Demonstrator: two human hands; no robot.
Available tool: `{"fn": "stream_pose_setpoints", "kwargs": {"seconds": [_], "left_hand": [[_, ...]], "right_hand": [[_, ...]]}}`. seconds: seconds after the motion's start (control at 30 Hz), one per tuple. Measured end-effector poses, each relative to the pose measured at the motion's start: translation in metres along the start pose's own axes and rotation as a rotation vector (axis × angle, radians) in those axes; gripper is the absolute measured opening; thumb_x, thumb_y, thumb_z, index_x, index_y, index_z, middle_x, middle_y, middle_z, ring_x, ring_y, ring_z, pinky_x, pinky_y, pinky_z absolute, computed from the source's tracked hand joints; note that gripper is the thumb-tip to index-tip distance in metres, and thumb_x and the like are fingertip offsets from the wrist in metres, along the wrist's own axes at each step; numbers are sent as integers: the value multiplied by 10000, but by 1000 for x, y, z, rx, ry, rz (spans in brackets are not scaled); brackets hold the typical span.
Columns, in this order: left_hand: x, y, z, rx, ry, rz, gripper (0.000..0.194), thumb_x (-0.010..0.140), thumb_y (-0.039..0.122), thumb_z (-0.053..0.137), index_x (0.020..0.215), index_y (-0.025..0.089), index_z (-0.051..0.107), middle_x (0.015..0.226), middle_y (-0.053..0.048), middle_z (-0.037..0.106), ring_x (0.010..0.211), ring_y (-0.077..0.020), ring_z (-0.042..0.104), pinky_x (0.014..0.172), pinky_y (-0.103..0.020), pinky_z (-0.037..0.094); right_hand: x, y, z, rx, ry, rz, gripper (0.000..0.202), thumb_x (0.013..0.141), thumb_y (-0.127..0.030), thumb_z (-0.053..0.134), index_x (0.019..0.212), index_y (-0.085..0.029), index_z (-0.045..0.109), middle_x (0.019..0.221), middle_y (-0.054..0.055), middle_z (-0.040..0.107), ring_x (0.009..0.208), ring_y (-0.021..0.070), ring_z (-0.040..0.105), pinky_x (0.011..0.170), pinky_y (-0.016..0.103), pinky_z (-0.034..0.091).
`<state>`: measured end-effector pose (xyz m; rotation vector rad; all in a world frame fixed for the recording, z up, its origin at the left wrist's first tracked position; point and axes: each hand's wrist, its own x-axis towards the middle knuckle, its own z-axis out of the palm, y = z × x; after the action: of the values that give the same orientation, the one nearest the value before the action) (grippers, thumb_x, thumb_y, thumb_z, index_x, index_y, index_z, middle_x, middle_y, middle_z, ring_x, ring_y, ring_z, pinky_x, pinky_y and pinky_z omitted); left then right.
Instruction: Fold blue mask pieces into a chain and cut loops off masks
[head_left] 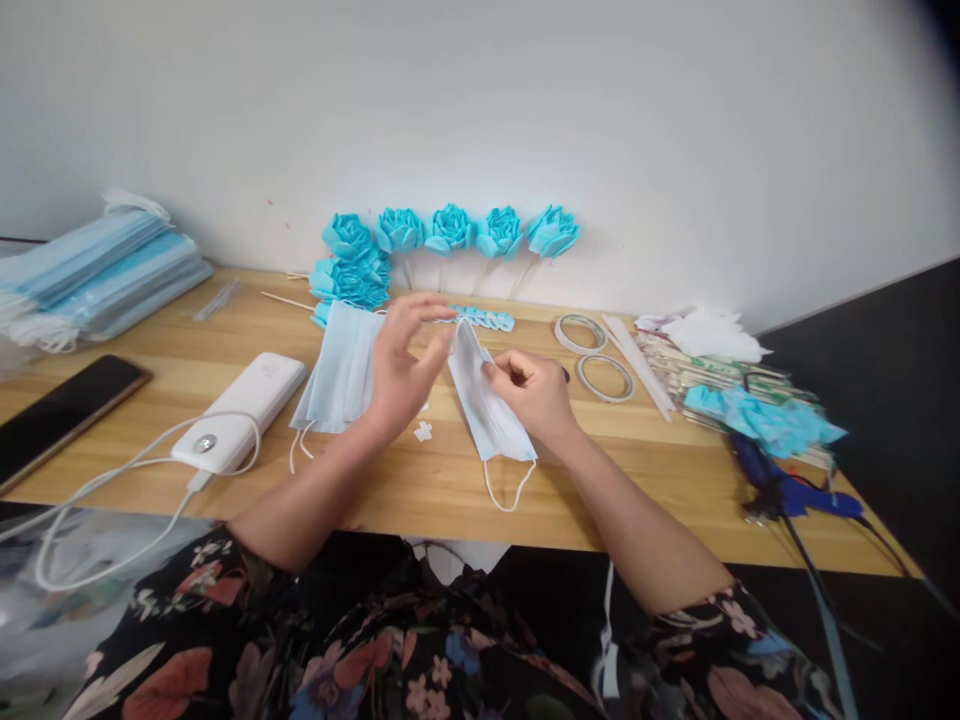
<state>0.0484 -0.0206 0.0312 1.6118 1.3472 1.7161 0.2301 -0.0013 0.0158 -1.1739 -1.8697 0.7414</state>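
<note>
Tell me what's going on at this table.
A person has a pale blue face mask pinched in the right hand, its lower ear loop hanging free. The left hand is open beside the mask's upper end; whether it touches is unclear. More loose masks lie just to the left. Bright blue handmade-looking flowers on thin stems stand along the wall, and two rolls of tape lie to the right.

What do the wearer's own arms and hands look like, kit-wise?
Left sleeve and right sleeve: black, floral print with reds and pinks, some blue on the right. Forearms bare below them. Left hand and right hand: no gloves, no visible watch.
</note>
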Motion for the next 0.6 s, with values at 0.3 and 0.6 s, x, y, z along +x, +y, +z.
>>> {"fn": "stream_pose_setpoints", "kwargs": {"seconds": [0.3, 0.6], "left_hand": [[0, -20, 7, 197, -171, 258, 130, 906, 213, 641, 936, 244, 764, 1001, -50, 762, 1010, -217, 670, 986, -410, 445], [1, -27, 8, 149, -244, 188, 70, 879, 236, 693, 832, 223, 744, 897, -36, 758, 906, -196, 680, 893, -376, 494]], "right_hand": [[0, 1, 0, -21, 15, -101, 230, 851, -317, 580, 656, -202, 542, 545, -55, 423, 509, 89, 355, 534, 249, 310], [0, 5, -2, -50, 0, -139, 230, 887, -325, 567, 694, -202, 594, 554, -49, 479, 514, 94, 393, 536, 245, 320]]}}
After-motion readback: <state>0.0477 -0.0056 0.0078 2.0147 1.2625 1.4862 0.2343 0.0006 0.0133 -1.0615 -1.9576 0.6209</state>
